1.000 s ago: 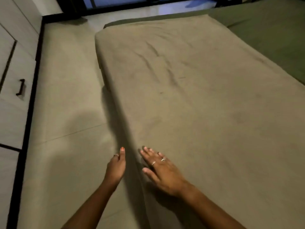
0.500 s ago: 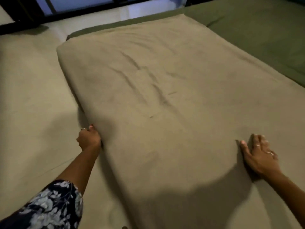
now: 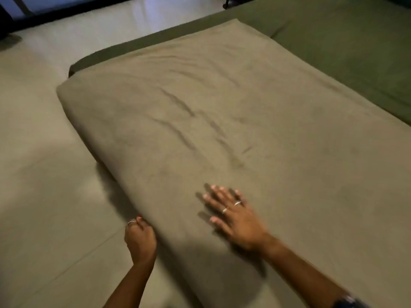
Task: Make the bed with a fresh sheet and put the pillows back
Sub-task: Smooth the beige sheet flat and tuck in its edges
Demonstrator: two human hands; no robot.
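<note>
Along the near edge of the bed: left hand (image 3: pixel 140 237) curling round the tan sheet (image 3: pixel 222 121) at the mattress side, likely tucking it under; right hand (image 3: pixel 233 215) lying flat, fingers spread, pinning and smoothing the top; creasing remaining mid-sheet; no pillows showing.

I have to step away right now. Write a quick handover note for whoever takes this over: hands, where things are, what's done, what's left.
Left hand: curled at the near side edge of the mattress, apparently gripping or tucking the tan sheet there; its fingertips are hidden.
Right hand: fingers spread flat on top of the sheet, near the same edge.
The tan sheet covers the top of the near mattress, with a few creases running across the middle. A green-covered bed lies alongside, on the far side.
Done: sheet spread over the top.
Left: finish the side edge, smooth the creases, put back the pillows. None are in view.
</note>
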